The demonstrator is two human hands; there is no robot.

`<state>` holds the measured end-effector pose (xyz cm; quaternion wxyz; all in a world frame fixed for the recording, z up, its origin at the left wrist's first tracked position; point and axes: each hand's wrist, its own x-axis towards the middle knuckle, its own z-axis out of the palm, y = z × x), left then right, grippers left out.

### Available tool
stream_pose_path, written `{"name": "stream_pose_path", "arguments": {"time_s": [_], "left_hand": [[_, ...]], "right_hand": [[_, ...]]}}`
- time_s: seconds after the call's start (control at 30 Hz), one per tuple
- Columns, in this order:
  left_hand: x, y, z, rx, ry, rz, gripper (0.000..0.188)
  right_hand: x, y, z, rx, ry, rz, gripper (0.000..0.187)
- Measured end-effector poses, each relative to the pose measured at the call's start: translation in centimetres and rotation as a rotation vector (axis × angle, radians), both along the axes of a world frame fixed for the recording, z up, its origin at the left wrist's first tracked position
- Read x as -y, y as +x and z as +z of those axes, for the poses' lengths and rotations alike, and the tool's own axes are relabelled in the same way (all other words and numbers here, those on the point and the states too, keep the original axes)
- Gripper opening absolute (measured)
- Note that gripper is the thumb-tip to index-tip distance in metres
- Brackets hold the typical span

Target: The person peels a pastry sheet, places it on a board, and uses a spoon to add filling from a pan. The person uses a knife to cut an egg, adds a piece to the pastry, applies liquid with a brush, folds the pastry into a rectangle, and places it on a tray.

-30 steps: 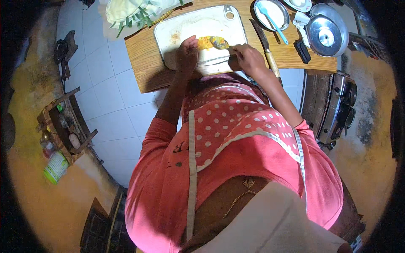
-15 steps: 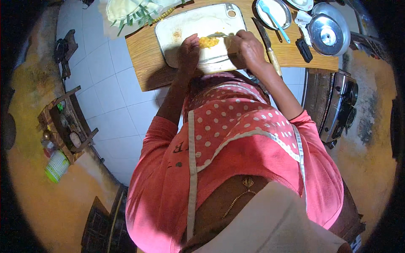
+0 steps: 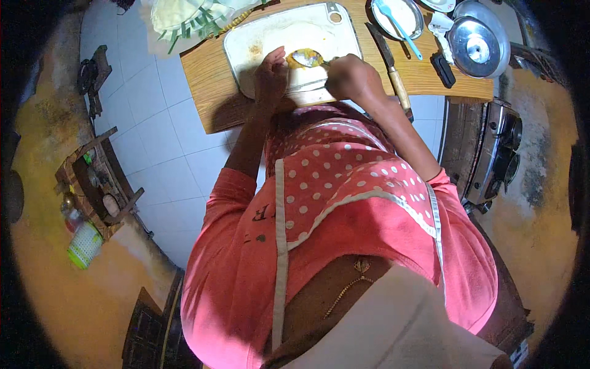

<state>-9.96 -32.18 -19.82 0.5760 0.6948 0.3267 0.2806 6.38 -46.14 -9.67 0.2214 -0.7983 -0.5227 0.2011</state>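
Note:
My right hand (image 3: 355, 80) is closed round the handle of a metal spoon (image 3: 307, 57). The spoon's bowl presses on a small heap of yellow filling (image 3: 294, 63). Beneath the filling is a pale, thin round sheet (image 3: 301, 35), lying on a white cutting board (image 3: 246, 42); its near edge is hard to make out. At the left of the filling, my left hand (image 3: 271, 74) rests by the board's near side with its fingers extended and slightly bent, holding nothing that I can see.
A knife with a wooden handle (image 3: 398, 86) lies right of the board. Beyond it are a bowl (image 3: 419, 24) of white stuff with a blue spatula (image 3: 396, 24), a black object (image 3: 442, 70) and a shiny metal lid (image 3: 474, 48). Pale sheets with green strips (image 3: 190, 24) sit far left.
The spoon has come down onto the yellow filling, its bowl now covering much of it. My right hand has shifted slightly left and nearer me; my left hand stays almost in place.

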Motion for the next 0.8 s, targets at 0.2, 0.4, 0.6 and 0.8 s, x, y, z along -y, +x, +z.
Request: {"name": "stream_pose_path", "arguments": {"time_s": [0.2,0.4,0.6,0.8], "left_hand": [[0.3,-0.6,-0.3,-0.095,-0.006,-0.001,0.035],[0.7,-0.9,0.0,-0.098,0.003,0.031,0.033],[0.2,-0.4,-0.2,-0.136,0.025,0.046,0.039],[0.6,-0.2,0.3,-0.175,-0.018,0.046,0.039]], "right_hand": [[-2.0,-1.3,-1.0,0.06,-0.134,0.081,0.02],[-1.4,0.3,0.6,0.001,-0.191,0.054,0.021],[-0.8,1.6,0.8,0.199,-0.055,-0.027,0.023],[-0.9,1.5,0.1,0.2,-0.157,0.061,0.04]]}}
